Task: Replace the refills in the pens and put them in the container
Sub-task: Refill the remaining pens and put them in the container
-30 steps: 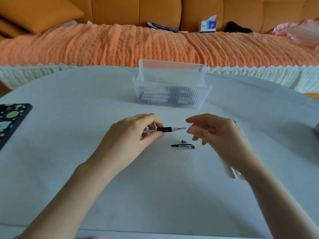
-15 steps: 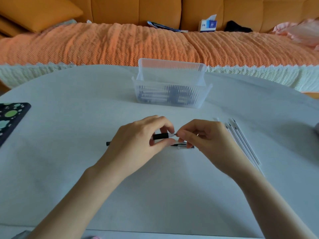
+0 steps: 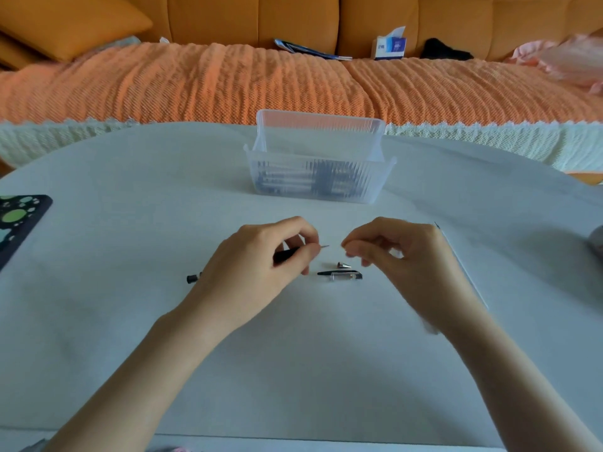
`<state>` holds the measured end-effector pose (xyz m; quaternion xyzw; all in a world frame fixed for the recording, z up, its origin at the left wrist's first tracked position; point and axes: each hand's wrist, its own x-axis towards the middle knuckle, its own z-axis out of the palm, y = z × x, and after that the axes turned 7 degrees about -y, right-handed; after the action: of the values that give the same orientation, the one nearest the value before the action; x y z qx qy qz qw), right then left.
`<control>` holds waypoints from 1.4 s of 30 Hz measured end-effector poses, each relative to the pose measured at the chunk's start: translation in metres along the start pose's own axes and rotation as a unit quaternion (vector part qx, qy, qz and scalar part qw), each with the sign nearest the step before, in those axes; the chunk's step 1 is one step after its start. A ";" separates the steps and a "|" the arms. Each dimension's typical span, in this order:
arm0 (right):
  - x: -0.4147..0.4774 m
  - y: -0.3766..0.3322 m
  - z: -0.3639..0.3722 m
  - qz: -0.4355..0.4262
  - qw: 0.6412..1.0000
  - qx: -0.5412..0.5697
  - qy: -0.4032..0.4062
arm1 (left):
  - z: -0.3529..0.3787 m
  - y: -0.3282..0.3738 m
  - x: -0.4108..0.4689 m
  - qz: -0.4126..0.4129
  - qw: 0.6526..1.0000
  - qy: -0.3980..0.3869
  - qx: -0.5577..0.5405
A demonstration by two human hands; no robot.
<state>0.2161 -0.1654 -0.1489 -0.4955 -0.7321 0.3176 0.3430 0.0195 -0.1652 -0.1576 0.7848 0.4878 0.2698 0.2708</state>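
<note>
Pen (image 3: 284, 255) is in the left grip (image 3: 257, 269), clenched round the barrel, thumb and forefinger at the front end. It lies roughly level, just above the table (image 3: 293, 370). Black sleeve shows between the fingers. The thin refill tip (image 3: 325, 246) sticks out bare to the right, and the black tail end (image 3: 192, 278) pokes out behind the wrist.

Right grip (image 3: 408, 256) is just right of the refill tip, not touching it. Fingers curled, thumb and forefinger tips close together. Can't tell if anything is pinched there: too small and blurred.

On the table between and just below the two hands:
- small metal nose cone (image 3: 344, 265), lying loose
- clear cap with black clip (image 3: 341, 275), on its side just in front of the cone

Spare white refills (image 3: 463, 265) lie on the table to the right, mostly hidden behind the right hand and running diagonally.

Container (image 3: 313, 190) is a clear ribbed plastic tub further back on the table, centred, well apart from the hands, with pens lying inside.

Left table edge: dark case with green dots (image 3: 19, 220). Behind the table: sofa with orange knit cover (image 3: 195, 83), orange cushion (image 3: 71, 21), tissue box (image 3: 390, 45), pink cloth (image 3: 567, 60) at far right.
</note>
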 end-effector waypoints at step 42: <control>0.008 0.032 0.005 0.008 0.979 -0.193 -0.056 | -0.007 -0.012 0.000 -0.003 1.000 -0.010 0.022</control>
<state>0.2256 -0.1483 -0.1762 -0.5400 -0.7936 0.2000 0.1966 0.0070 -0.1592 -0.1608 0.7918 0.4930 0.2505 0.2593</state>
